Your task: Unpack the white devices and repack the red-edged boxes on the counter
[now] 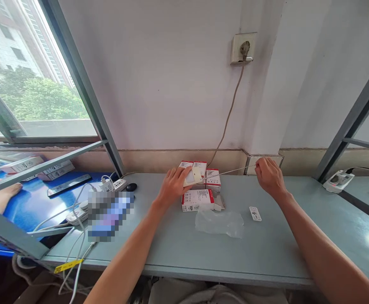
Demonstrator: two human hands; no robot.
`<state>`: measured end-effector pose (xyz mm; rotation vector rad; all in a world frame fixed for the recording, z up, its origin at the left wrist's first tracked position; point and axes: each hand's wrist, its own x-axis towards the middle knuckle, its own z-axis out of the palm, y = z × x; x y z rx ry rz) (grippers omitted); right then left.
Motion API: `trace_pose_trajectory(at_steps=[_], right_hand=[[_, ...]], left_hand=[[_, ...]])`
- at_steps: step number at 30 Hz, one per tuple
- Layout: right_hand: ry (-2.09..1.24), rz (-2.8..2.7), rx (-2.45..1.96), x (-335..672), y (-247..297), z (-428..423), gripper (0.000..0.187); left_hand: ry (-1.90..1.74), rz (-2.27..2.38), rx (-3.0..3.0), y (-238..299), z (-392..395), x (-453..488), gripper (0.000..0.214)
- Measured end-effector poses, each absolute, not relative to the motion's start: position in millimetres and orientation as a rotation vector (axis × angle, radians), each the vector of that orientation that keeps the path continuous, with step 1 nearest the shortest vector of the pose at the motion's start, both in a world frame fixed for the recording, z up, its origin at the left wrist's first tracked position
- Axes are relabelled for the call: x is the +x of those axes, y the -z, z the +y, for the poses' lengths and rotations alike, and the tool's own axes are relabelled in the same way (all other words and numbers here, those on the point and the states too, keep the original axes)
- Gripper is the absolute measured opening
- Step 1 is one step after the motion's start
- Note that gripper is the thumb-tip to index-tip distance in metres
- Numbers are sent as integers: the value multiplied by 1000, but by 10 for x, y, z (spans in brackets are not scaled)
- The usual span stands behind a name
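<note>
My left hand (173, 184) grips a small white packet (194, 175) above a group of red-and-white boxes (198, 199) at the back of the grey-green table (267, 249). My right hand (269, 175) is closed in a pinch on the end of a long thin swab stick (229, 171), whose other end reaches the packet. A small white test cassette (255, 213) lies on the table in front of my right hand. A crumpled clear plastic bag (220, 222) lies in front of the boxes.
A power strip with white cables (77, 213) and a blurred-out object (108, 214) sit at the table's left. A cord (229, 114) runs up to a wall socket (243, 47). Metal frame bars (86, 93) stand on both sides. Another person's hand (1, 197) rests at far left.
</note>
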<state>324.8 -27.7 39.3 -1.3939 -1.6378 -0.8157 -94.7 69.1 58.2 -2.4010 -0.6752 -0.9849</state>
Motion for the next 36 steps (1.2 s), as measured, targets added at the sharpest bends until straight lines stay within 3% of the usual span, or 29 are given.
trace_pose_trajectory(at_steps=[12, 26, 36], right_hand=[[412, -1279, -1497, 2968, -190, -257, 14], [308, -1207, -1523, 2945, -136, -234, 14], [296, -1171, -1511, 2900, -258, -317, 16]], left_hand=[[1081, -760, -2492, -458, 635, -882, 56], [1089, -743, -2516, -457, 604, -828, 54], [1423, -852, -2545, -441, 560, -739, 64]])
